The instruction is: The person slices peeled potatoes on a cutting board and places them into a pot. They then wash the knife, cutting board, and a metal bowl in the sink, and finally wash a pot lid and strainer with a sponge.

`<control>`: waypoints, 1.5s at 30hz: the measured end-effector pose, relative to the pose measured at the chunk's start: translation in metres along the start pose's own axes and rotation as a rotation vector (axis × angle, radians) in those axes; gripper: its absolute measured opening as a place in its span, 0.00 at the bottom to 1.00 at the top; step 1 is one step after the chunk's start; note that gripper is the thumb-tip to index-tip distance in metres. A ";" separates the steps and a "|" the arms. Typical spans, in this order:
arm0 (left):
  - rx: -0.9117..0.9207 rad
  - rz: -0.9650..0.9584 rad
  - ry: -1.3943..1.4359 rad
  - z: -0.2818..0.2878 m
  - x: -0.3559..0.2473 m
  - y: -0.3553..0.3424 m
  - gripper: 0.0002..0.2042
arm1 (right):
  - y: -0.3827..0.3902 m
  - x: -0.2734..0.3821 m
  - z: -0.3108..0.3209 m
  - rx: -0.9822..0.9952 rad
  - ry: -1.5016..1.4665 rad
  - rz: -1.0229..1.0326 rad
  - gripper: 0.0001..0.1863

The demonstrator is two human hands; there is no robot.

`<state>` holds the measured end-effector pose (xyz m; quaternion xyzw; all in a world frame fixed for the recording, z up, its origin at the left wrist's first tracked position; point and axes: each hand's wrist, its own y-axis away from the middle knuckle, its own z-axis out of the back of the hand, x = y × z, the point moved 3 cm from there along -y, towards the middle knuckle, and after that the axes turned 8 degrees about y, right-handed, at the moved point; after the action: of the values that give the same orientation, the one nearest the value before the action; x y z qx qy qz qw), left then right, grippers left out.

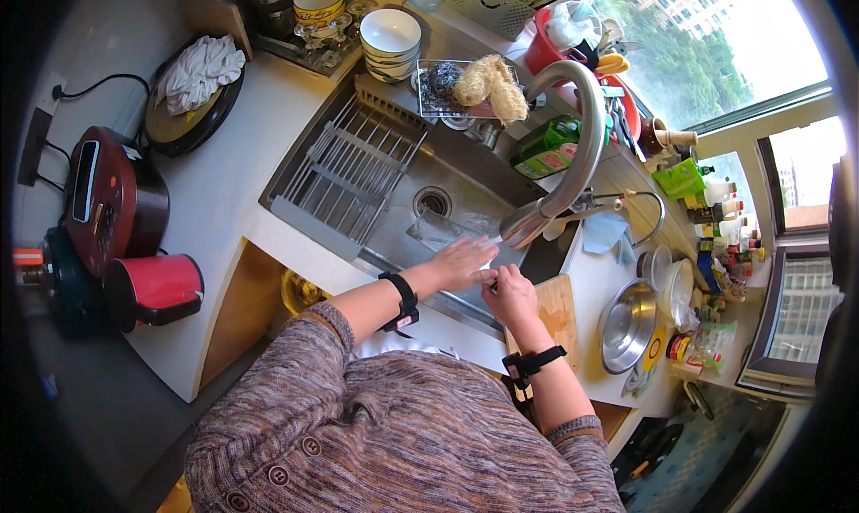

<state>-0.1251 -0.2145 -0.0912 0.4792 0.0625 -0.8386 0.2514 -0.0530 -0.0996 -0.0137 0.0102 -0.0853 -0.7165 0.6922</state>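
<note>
Over the front edge of the steel sink [358, 245], my left hand [458, 262] reaches forward with its fingers stretched out, just below the head of the steel faucet [591, 146]. Close beside it, my right hand [512, 296] is closed, its fingers curled toward the left palm. A small white bit shows between the hands, too small to name. In the basin, a clear plastic-looking container [435, 230] lies near the drain [432, 202], partly behind my left fingers. A metal drying rack [344, 169] spans the sink's left side.
A wooden cutting board [557, 321] lies right of my right hand, with a steel bowl [626, 327] beyond. Behind the sink stand stacked bowls [391, 34], a wire basket with loofahs [483, 84] and a green bottle [548, 148]. A dark red cooker [114, 200] sits left.
</note>
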 end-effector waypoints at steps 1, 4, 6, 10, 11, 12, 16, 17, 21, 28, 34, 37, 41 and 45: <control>-0.014 -0.004 -0.077 0.004 0.005 -0.001 0.33 | 0.002 -0.001 0.001 -0.009 0.003 -0.002 0.12; -0.096 0.171 -0.091 0.022 0.037 0.003 0.34 | 0.009 -0.006 0.005 -0.070 -0.032 -0.002 0.13; -0.130 0.331 -0.061 0.036 0.063 0.007 0.35 | 0.012 -0.013 0.002 -0.036 -0.066 -0.042 0.13; -0.649 0.419 0.093 0.040 0.075 0.013 0.36 | 0.005 -0.028 -0.018 0.197 -0.332 -0.248 0.13; -0.644 0.317 0.114 0.030 0.065 0.008 0.35 | 0.001 -0.029 -0.024 0.240 -0.512 -0.309 0.12; -0.658 0.166 0.187 0.018 0.049 0.002 0.35 | -0.004 -0.029 -0.031 0.309 -0.698 -0.404 0.13; -0.351 0.026 0.231 -0.032 -0.002 -0.008 0.36 | -0.020 -0.021 -0.040 0.403 -1.282 -0.539 0.14; -0.373 0.034 0.299 -0.035 -0.007 -0.011 0.36 | -0.023 -0.020 -0.040 0.397 -1.353 -0.566 0.14; -0.358 0.045 0.332 -0.035 -0.010 -0.008 0.38 | -0.023 -0.017 -0.034 0.464 -1.332 -0.581 0.14; -0.407 0.050 0.274 -0.036 0.004 -0.009 0.40 | -0.008 -0.014 -0.031 0.518 -1.317 -0.611 0.12; -0.470 0.208 0.111 -0.009 0.049 -0.018 0.38 | 0.020 -0.010 -0.020 0.621 -1.391 -0.660 0.13; -0.452 0.234 0.155 -0.002 0.062 -0.022 0.39 | 0.025 -0.011 -0.017 0.584 -1.365 -0.632 0.13; -0.553 0.566 0.228 -0.005 0.060 -0.027 0.45 | 0.018 -0.014 -0.025 0.478 -1.220 -0.575 0.14; -0.443 0.647 0.521 -0.021 0.028 -0.027 0.41 | 0.003 -0.015 -0.040 0.312 -1.002 -0.495 0.14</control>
<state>-0.1333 -0.1944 -0.1298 0.6034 0.1482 -0.5353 0.5722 -0.0441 -0.0887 -0.0548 -0.2085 -0.5022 -0.7535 0.3695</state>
